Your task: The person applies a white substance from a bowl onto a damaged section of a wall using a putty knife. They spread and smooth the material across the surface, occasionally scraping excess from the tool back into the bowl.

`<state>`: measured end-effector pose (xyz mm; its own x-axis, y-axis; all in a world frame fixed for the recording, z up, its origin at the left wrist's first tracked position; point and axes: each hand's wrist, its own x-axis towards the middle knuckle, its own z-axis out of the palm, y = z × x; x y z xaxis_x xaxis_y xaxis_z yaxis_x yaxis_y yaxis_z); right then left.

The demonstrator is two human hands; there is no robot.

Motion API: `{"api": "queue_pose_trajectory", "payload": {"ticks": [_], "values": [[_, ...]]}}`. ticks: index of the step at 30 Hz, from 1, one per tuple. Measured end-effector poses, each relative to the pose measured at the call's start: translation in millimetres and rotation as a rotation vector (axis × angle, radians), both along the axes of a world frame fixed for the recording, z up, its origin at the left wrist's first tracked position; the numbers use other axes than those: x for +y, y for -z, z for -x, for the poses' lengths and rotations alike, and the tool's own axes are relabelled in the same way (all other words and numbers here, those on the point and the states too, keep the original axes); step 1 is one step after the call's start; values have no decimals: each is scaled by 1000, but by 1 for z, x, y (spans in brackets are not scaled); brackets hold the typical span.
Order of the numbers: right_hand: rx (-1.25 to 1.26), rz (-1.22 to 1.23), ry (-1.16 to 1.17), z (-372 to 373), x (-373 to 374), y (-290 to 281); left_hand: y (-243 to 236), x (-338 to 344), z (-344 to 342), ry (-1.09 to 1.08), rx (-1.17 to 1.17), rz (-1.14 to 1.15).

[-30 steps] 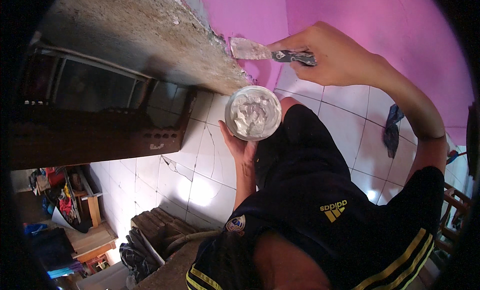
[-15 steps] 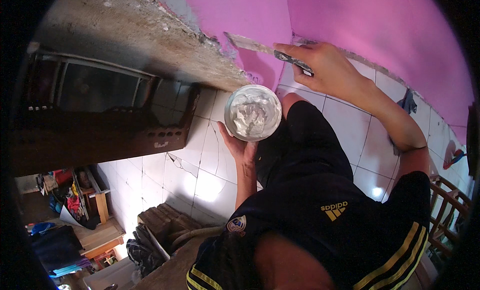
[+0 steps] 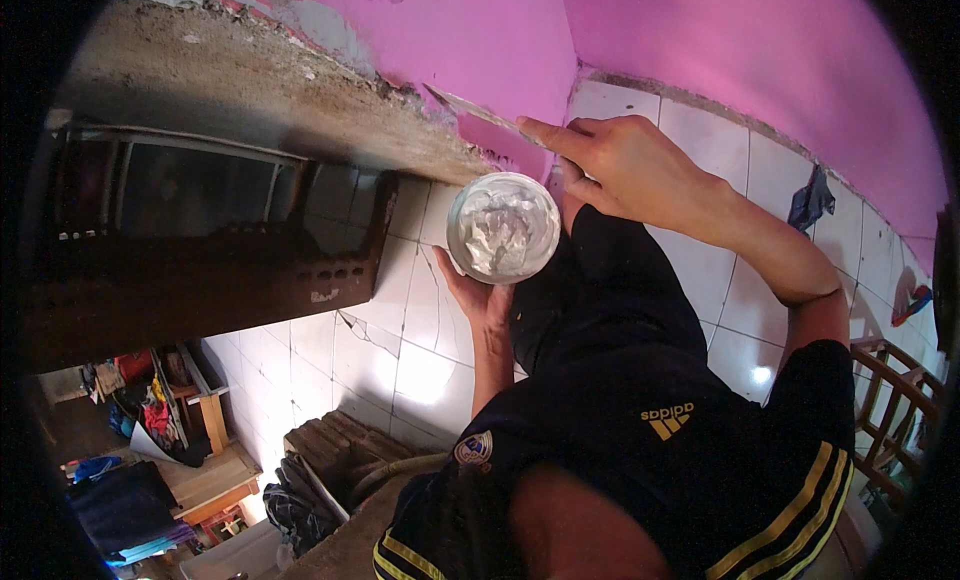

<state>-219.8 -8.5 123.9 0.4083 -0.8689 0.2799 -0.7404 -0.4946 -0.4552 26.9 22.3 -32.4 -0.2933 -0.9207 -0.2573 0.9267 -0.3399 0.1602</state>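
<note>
Since a second ago the right hand has come lower in the view, nearer the tub, and its scraper has turned almost edge-on. Taking the tub as the clock's centre, the right hand is at 2 o'clock, its fingers clamped on the scraper, whose blade points to 11 o'clock over the pink wall; I cannot tell whether it touches. The tub holds white paste, smeared up its inside. The left hand clasps it from 6 to 8 o'clock, one digit up its side, the other fingers hidden beneath.

The person's bent knee comes between tub and right hand, at 3 o'clock. A rough bare band borders the pink paint at 10 o'clock; a dark wooden cabinet blocks the space before it at 9. On the white tiles, a dark cloth lies at 3, well apart. A wooden frame stands at 4, a black bag at 7, and a cracked tile shows at 8.
</note>
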Motion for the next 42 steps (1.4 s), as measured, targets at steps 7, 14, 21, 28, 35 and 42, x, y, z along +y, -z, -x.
{"api": "queue_pose_trajectory", "payload": {"ticks": [7, 14, 21, 28, 35, 42], "values": [[-158, -10, 15, 19, -5, 10, 4, 0, 2, -53, -96, -31], [-350, -103, -13, 23, -7, 17, 1, -4, 1, -34, -60, -54], [-801, -502, -173, 52, 35, 52, -6, 0, 9, -121, -476, -78], [-1366, -1027, -333, 49, 92, 122, 15, 13, 16, 43, 101, -30], [-1698, -1037, -255, 72, 80, 196, 17, 8, 6, 52, 42, 24], [-1745, -1280, -34, 44, 96, 260, 25, 22, -29, -265, -218, -103]]}}
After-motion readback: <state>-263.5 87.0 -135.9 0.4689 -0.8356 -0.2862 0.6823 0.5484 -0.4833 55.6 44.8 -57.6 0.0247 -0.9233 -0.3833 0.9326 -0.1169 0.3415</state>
